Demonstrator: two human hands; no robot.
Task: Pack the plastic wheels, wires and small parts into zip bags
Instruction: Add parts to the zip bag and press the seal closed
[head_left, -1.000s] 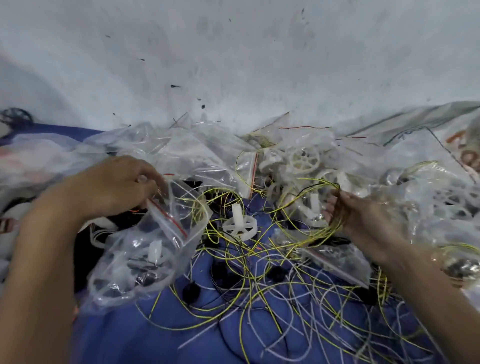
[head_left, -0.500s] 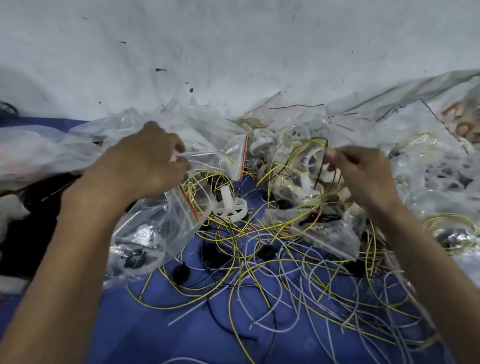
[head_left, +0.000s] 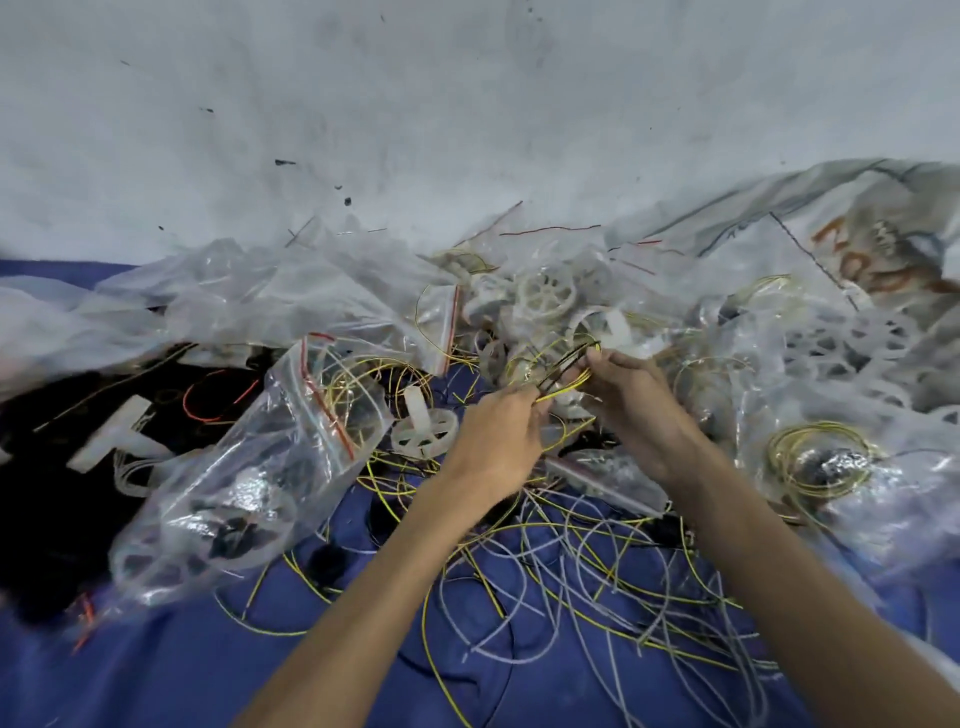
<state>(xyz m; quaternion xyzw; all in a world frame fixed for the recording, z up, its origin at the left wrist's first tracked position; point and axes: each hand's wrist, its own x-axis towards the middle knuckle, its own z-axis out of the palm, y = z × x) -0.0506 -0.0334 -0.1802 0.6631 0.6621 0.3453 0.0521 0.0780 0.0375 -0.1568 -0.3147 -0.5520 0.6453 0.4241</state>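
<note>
Wire bundle (head_left: 563, 371), yellow and black, is pinched between left hand (head_left: 493, 441) and right hand (head_left: 634, 410), with the half-filled zip bag (head_left: 260, 467) lying leftward, nearer the left hand, its mouth facing them.

A yellow-and-black wire bundle (head_left: 563, 371) is held above loose wires (head_left: 571, 551); a part-filled zip bag (head_left: 249, 467) lies left, a white wheel (head_left: 423, 431) between.
</note>
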